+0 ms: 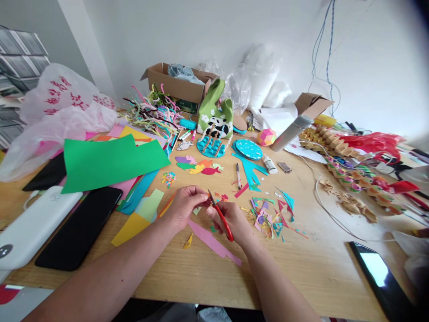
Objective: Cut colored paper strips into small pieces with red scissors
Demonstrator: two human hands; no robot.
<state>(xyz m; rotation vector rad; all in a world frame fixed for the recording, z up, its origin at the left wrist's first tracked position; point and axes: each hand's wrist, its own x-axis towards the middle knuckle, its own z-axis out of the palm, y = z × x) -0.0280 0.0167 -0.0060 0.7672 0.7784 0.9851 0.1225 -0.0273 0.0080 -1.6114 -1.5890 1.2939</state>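
Observation:
My right hand [231, 219] is closed around red-handled scissors [224, 221], their blades pointing up and to the left. Close by, the fingers of my left hand [187, 203] are pinched together near the blade tips; what they hold is too small to make out. Just beyond lie several coloured paper fish [201, 167] and a small heap of tiny paper bits [169, 179]. A pink paper strip [214, 243] lies beneath my hands. To the right is a scatter of paper scraps [266, 217].
Green paper [110, 161] tops a stack of coloured sheets at left, near a black phone [78, 228] and a white power bank [40, 223]. A green panda bag [216, 116], pipe cleaners [150, 112] and a cardboard box [181, 85] stand behind. Another phone [378, 273] lies at right.

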